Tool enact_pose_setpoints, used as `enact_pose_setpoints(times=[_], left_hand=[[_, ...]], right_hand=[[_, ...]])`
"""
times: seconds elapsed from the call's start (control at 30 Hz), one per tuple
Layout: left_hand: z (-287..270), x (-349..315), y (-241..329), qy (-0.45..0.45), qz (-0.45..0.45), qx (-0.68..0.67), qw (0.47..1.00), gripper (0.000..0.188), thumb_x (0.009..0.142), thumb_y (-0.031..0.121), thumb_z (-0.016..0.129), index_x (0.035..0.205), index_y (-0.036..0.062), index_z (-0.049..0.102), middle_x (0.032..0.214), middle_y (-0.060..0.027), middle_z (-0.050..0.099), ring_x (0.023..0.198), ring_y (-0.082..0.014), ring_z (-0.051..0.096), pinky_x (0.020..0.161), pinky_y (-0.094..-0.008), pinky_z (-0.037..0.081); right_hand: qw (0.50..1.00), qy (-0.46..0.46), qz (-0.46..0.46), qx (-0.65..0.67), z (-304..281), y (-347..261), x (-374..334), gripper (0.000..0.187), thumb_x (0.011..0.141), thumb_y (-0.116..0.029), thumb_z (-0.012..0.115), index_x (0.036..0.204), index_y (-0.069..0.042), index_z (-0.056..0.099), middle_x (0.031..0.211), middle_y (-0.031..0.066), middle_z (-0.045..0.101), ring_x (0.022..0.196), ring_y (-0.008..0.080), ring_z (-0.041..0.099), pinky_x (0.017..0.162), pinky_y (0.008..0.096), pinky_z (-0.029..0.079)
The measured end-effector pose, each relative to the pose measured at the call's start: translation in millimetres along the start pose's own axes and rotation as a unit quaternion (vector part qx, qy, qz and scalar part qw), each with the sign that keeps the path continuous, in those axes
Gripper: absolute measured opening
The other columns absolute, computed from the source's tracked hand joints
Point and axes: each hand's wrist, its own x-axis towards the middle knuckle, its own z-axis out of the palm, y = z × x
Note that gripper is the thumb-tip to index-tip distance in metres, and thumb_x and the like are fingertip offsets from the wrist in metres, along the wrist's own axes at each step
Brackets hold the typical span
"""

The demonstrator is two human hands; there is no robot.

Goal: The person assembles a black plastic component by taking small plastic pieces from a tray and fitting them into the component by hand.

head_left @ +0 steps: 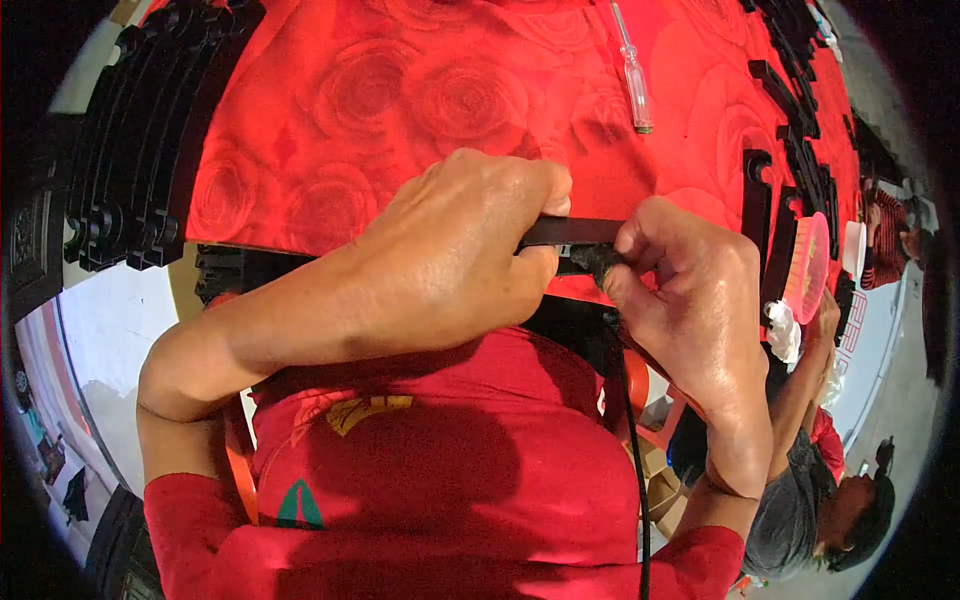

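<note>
My left hand (470, 235) is closed round a narrow black plastic-looking bar (570, 232), held level in front of my body at the table's near edge. Most of the bar's left part is hidden inside my fist. At its right end my right hand (700, 285) pinches a small dark, ragged piece (597, 260), perhaps cloth, between thumb and forefinger. That piece sits just under the bar, and my right forefinger meets the bar's end. A screwdriver (634, 80) with a clear handle lies on the table beyond my hands.
A red rose-patterned cloth (330, 130) covers the table. Long black parts (150, 130) are stacked at the left, and more black pieces (800, 150) lie along the right. A pink basket (810, 265) stands at the right, near a co-worker (800, 510). Another person in stripes (885, 240) is farther off.
</note>
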Motion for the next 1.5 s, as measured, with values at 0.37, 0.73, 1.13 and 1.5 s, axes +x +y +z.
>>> enact_pose_setpoints(times=[0.37, 0.73, 1.13, 1.5], left_hand=[[-3, -4, 1, 0.002, -0.005, 0.015, 1.0, 0.016, 0.084, 0.005, 0.066, 0.098, -0.0015, 0.06, 0.077, -0.0217, 0.061, 0.074, -0.0405, 0.066, 0.064, -0.0455, 0.049], [1, -13, 12, 0.05, 0.006, 0.16, 0.986, 0.018, 0.084, 0.008, 0.067, 0.101, 0.0047, 0.063, 0.087, -0.0188, 0.062, 0.088, -0.044, 0.063, 0.074, -0.0522, 0.05], [-3, -7, 9, 0.08, 0.045, 0.243, 0.966, 0.016, 0.083, 0.008, 0.071, 0.097, 0.0047, 0.065, 0.091, -0.0167, 0.061, 0.093, -0.0396, 0.063, 0.078, -0.0515, 0.051], [-9, 8, 0, 0.05, 0.045, 0.183, 0.981, 0.014, 0.082, 0.007, 0.07, 0.091, 0.0035, 0.06, 0.083, -0.0188, 0.063, 0.086, -0.0434, 0.064, 0.072, -0.0546, 0.049]], right_hand=[[0.998, -0.033, -0.028, -0.055, -2, -4, 11, 0.023, 0.072, 0.004, 0.078, 0.085, -0.001, 0.06, 0.069, 0.0147, 0.064, 0.061, 0.026, 0.066, 0.059, 0.0368, 0.05], [0.995, -0.026, -0.047, -0.085, 5, -11, 7, 0.019, 0.08, -0.01, 0.076, 0.085, -0.003, 0.059, 0.072, 0.0195, 0.064, 0.07, 0.0425, 0.067, 0.062, 0.0541, 0.051], [0.991, -0.025, -0.042, -0.126, 6, -12, 17, 0.019, 0.079, -0.013, 0.077, 0.084, -0.004, 0.062, 0.069, 0.0194, 0.064, 0.068, 0.0422, 0.067, 0.061, 0.0533, 0.052], [0.994, -0.047, -0.009, -0.1, -1, -9, 33, 0.014, 0.075, -0.011, 0.075, 0.081, 0.0, 0.069, 0.07, 0.0254, 0.064, 0.071, 0.0452, 0.068, 0.067, 0.0538, 0.054]])
